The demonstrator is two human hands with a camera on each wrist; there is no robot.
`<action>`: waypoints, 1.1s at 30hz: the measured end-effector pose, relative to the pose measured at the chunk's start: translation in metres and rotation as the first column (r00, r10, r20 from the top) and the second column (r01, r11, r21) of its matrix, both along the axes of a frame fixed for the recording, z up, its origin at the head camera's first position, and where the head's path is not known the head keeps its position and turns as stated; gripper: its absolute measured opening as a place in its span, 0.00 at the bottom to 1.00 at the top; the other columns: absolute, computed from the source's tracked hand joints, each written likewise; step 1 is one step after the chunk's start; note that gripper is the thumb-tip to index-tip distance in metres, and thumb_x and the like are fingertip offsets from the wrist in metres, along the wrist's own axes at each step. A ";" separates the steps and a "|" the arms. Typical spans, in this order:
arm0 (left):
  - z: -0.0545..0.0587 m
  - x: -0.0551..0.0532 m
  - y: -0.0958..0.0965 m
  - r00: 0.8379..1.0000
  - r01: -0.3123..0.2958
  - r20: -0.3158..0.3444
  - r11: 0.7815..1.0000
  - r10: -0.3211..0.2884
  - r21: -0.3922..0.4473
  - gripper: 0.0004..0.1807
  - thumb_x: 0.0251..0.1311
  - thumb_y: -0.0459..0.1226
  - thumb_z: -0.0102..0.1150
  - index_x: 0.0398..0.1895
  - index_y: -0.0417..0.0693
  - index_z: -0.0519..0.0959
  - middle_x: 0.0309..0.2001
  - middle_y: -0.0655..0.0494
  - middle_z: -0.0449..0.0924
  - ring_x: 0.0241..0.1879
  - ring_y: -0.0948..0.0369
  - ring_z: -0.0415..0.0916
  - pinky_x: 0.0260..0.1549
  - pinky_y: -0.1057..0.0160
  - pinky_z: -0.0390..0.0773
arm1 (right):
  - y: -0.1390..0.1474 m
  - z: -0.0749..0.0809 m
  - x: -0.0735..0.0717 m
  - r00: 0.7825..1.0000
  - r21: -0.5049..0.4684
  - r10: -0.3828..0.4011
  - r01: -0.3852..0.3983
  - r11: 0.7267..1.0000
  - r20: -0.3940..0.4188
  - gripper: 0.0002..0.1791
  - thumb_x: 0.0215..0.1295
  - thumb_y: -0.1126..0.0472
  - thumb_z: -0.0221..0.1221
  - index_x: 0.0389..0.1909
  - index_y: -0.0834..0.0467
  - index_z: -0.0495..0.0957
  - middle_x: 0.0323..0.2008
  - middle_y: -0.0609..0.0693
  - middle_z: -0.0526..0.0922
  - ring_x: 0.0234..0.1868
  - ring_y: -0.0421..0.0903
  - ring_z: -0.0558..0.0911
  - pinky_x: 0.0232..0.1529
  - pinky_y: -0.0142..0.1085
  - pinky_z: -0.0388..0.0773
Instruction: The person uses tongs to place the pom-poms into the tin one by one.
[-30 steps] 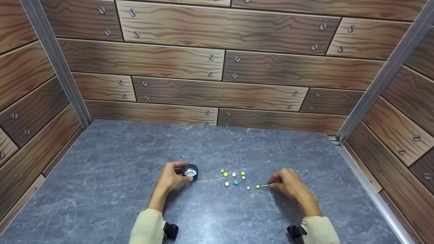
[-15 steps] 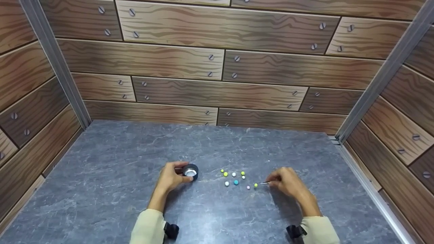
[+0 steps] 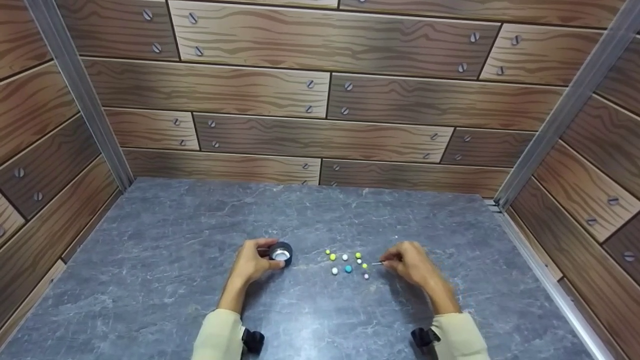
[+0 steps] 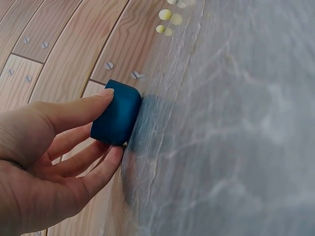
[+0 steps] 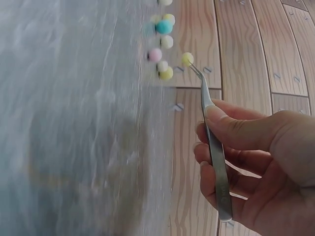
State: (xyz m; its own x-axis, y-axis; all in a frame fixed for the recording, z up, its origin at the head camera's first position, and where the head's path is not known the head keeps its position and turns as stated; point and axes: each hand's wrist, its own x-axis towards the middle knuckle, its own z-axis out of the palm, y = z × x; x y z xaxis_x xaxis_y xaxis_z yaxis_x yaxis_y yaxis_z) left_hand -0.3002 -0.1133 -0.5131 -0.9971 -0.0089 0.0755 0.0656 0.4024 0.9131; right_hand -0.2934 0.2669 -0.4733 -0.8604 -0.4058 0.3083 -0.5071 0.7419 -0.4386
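My left hand (image 3: 254, 261) holds a small round dark-blue cup (image 3: 281, 254), thumb on one side and fingers on the other. Its shiny inside faces up in the head view; the blue outer wall (image 4: 117, 114) stands on the table in the left wrist view. My right hand (image 3: 411, 262) pinches bent-tip metal tweezers (image 5: 216, 167) between thumb and fingers. At their tips a small yellow ball (image 5: 187, 59) is gripped, raised off the table. Several loose balls lie between the hands, among them a blue ball (image 3: 348, 269), a pink ball (image 3: 366, 276) and a white ball (image 3: 334, 271).
The grey marbled table (image 3: 300, 310) is bounded by wood-plank-patterned walls (image 3: 320, 95) at the back and both sides. Metal posts stand at the corners. More yellow balls (image 3: 333, 257) lie close together to the right of the cup. A tiny pale speck lies farther back.
My right hand has moved left and slightly away from me, carrying the yellow ball in the tweezers up and over toward the other balls. My left hand and the cup have stayed put.
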 end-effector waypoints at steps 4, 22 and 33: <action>0.000 -0.001 0.001 1.000 0.006 -0.008 1.000 -0.007 -0.005 0.32 0.43 0.27 0.80 0.57 0.36 0.84 0.53 0.38 0.87 0.53 0.44 0.86 0.56 0.48 0.82 | -0.014 0.001 -0.006 1.000 -0.023 0.005 -0.005 1.000 -0.005 0.04 0.56 0.71 0.70 0.30 0.60 0.90 0.26 0.50 0.89 0.26 0.31 0.74 0.28 0.28 0.74; -0.002 0.000 -0.001 1.000 0.012 -0.010 1.000 -0.012 0.003 0.31 0.42 0.26 0.80 0.56 0.35 0.84 0.53 0.38 0.87 0.53 0.44 0.86 0.55 0.48 0.83 | -0.080 0.005 -0.025 0.998 -0.003 0.041 -0.041 0.999 -0.053 0.05 0.56 0.73 0.69 0.31 0.62 0.90 0.29 0.56 0.90 0.31 0.49 0.87 0.33 0.36 0.83; 0.000 0.002 0.000 1.000 0.013 -0.025 1.000 -0.013 -0.004 0.31 0.41 0.27 0.80 0.55 0.36 0.84 0.51 0.38 0.88 0.52 0.44 0.87 0.55 0.47 0.83 | -0.118 0.003 -0.028 0.989 0.010 0.080 -0.079 0.997 -0.126 0.04 0.56 0.72 0.69 0.31 0.61 0.90 0.29 0.54 0.90 0.34 0.51 0.89 0.43 0.45 0.86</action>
State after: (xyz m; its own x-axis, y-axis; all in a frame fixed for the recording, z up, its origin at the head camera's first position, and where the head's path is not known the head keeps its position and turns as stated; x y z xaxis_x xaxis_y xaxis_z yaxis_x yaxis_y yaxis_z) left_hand -0.2980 -0.1132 -0.5126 -0.9949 0.0041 0.1005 0.0935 0.4049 0.9095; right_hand -0.3211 0.1489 -0.4706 -0.7795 -0.4733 0.4104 -0.6158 0.6992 -0.3632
